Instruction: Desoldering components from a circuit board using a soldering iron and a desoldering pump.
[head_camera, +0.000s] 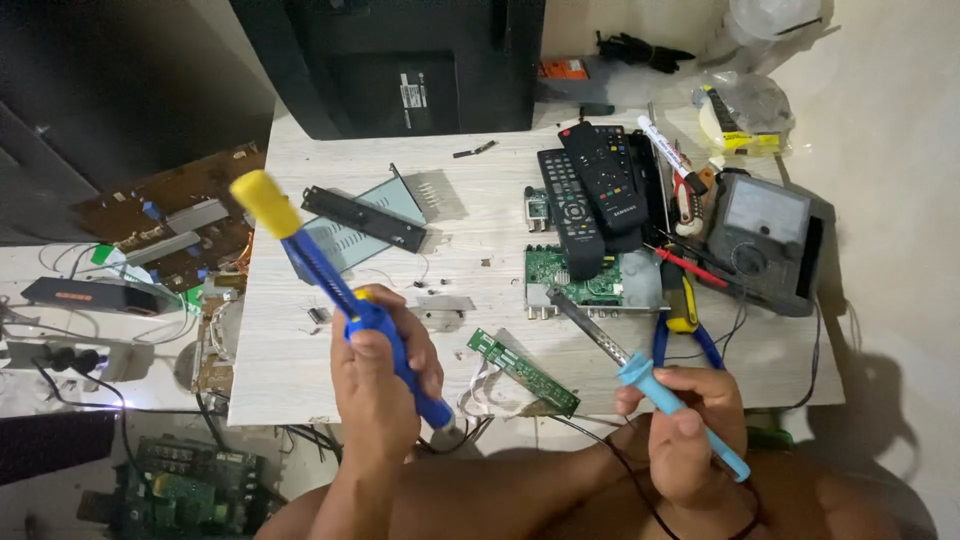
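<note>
Head view: left hand (375, 385) grips blue desoldering pump (330, 280), right hand (685, 425) soldering iron (640, 375)

Left hand (378, 378) raised, fingers curled in a closed fist grip. Right hand (685, 425) lower, fingers pinched shut, thumb on top.

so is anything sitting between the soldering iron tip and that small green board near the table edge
Nothing visible does. The soldering iron in the right hand points up-left, its tip over bare table just right of the narrow green board. The left hand holds the blue desoldering pump off to the left.
</note>
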